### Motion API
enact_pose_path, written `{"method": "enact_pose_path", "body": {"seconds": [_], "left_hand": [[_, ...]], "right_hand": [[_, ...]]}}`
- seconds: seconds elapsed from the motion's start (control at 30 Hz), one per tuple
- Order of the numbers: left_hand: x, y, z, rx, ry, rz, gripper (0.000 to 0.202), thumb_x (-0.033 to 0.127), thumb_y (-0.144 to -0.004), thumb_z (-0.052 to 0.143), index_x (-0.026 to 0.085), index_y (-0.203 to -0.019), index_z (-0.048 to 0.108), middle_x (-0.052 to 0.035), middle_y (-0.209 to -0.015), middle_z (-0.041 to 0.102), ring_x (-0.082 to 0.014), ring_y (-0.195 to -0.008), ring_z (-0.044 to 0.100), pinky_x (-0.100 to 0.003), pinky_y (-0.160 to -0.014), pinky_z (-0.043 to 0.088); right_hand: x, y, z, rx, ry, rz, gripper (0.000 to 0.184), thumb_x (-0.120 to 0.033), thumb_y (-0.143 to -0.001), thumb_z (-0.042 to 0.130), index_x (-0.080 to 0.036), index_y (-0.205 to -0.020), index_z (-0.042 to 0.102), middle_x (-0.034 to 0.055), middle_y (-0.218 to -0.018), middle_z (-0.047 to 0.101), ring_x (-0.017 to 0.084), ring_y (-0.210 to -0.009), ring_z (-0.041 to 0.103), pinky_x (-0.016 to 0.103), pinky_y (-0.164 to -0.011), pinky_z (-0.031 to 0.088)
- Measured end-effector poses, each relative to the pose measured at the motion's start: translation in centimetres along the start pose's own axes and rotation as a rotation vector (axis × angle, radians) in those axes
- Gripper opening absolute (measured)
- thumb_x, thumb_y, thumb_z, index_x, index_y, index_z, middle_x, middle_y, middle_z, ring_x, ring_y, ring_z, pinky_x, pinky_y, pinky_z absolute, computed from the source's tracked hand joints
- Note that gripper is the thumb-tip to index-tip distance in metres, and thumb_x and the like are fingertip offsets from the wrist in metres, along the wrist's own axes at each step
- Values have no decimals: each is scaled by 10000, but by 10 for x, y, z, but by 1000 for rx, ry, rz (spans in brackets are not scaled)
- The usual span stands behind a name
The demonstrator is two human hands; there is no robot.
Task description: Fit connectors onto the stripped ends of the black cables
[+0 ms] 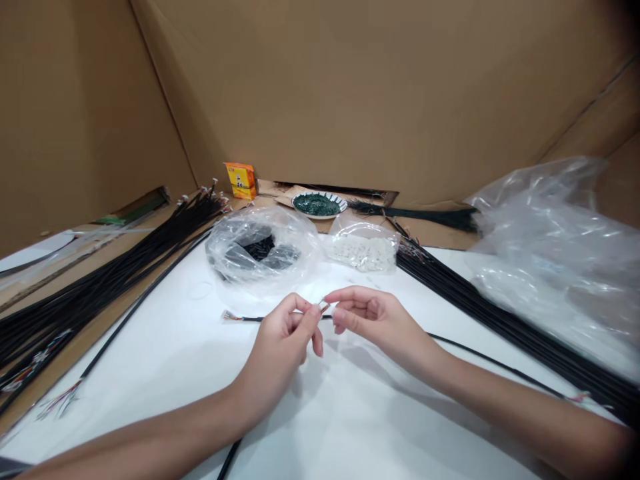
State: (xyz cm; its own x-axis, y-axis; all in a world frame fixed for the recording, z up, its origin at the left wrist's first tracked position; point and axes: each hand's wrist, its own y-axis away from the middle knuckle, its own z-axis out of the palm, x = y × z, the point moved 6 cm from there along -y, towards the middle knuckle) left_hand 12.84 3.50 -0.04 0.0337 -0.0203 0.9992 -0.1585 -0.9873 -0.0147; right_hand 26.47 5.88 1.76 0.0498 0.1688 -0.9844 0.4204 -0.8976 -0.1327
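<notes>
My left hand (293, 327) is closed in a pinch on a small white connector (321, 305), with thin wires showing at the fingertips. My right hand (367, 313) meets it from the right, its bent index finger and thumb around a thin reddish-brown wire (326, 309). The fingers partly hide both pieces. Behind the hands a black cable (480, 359) lies across the white table (350, 413), its stripped wire ends (231, 316) fanned out at the left. Another black cable (229, 461) emerges below my left forearm; where it leads is hidden.
Cable bundles lie at the left (125, 257) and right (475, 297). Behind the hands are a plastic bag of black pieces (260, 248), a bag of white pieces (364, 252), a plate of green material (343, 200) and an orange-yellow box (241, 180). Clear plastic (560, 267) heaps at right. Cardboard walls (350, 93) enclose the table.
</notes>
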Motion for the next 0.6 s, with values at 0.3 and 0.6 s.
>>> {"method": "enact_pose_path", "body": {"seconds": [0.3,0.6], "left_hand": [[3,6,3,-37,24,-2,320,445,-876,508,156,-757,439,11,-601,586,-16,-414,272,-177,-434,205],[-1,1,12,-158,314,-111,259,332,-887,507,142,-720,446,25,-557,557,-4,-336,277,-158,-368,236]], "right_hand": [[0,5,8,20,-113,2,194,-310,-737,728,-141,-808,664,4,-684,628,98,-644,595,225,-643,515],[11,6,5,64,-111,-67,152,-292,-783,690,-158,-850,663,4,-714,642,87,-653,602,190,-600,500]]}}
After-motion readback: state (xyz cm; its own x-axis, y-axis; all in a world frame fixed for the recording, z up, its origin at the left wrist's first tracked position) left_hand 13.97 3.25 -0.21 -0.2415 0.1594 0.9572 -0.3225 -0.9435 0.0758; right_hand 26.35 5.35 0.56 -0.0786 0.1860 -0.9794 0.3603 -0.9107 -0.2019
